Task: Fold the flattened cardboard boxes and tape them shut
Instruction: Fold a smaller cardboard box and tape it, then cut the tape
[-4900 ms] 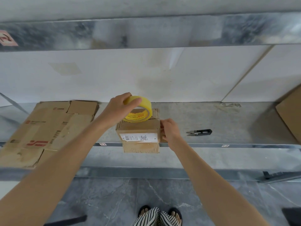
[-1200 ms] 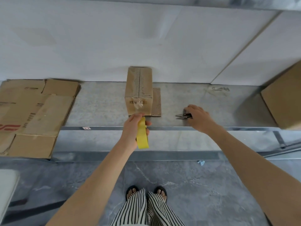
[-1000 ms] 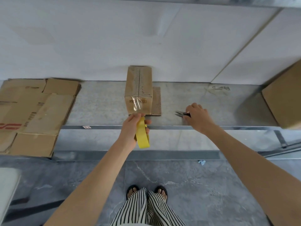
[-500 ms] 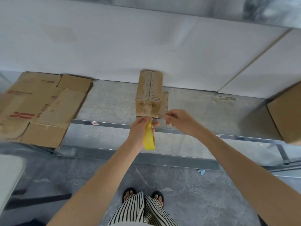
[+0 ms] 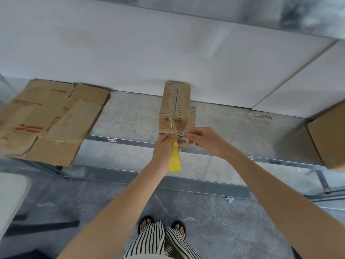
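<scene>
Your box (image 5: 175, 109) stands at the front edge of the bench (image 5: 130, 118), about midway along it, with its long top seam running away from you. Your left hand (image 5: 164, 150) has its grip clenched round the yellow tape roll (image 5: 175, 157), held on edge just off the bench's front edge. A clear strip (image 5: 172, 126) runs from the roll up the box's near face. Your right hand (image 5: 205, 141) is curled at that strip beside the roll, but I cannot tell whether it pinches the tape or holds something else.

The box looks light, stiff and thin-walled, so it will likely slide or tip if you tug the tape. Brace it at its near top corners. The tape is limp and sticky, so hold it taut.

The box's near face carries small printed handling marks, too small to read. The flattened cartons (image 5: 50, 118) at the bench's left end show a red logo and dark print, neither legible.
</scene>
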The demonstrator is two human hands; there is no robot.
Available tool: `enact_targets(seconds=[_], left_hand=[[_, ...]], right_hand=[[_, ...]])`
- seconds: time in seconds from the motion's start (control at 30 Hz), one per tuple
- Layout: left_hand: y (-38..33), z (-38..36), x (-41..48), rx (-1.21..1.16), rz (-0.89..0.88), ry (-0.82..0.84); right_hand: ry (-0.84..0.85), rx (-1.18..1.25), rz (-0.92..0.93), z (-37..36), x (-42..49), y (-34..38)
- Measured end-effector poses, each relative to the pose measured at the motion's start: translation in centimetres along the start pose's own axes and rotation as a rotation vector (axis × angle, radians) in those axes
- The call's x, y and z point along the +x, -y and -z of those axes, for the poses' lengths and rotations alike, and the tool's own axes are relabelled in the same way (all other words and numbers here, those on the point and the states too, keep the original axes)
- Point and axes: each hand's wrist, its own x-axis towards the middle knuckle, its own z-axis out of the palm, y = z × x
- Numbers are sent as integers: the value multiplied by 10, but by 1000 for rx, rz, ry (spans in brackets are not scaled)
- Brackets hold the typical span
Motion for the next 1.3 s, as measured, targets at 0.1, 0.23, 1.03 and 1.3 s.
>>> enact_targets(seconds=[0.1, 0.23, 1.03, 1.3], left_hand=[[0, 0, 0, 4, 2, -3], [1, 0, 2, 7, -10, -9], [0, 0, -1, 92, 18, -23], [0, 5, -4, 92, 56, -24]], right_hand=[[10, 14, -8, 4, -2, -1], [19, 11, -5, 3, -1, 0], [-182, -266, -103, 26, 14, -47], [-332, -682, -56, 21, 27, -65]])
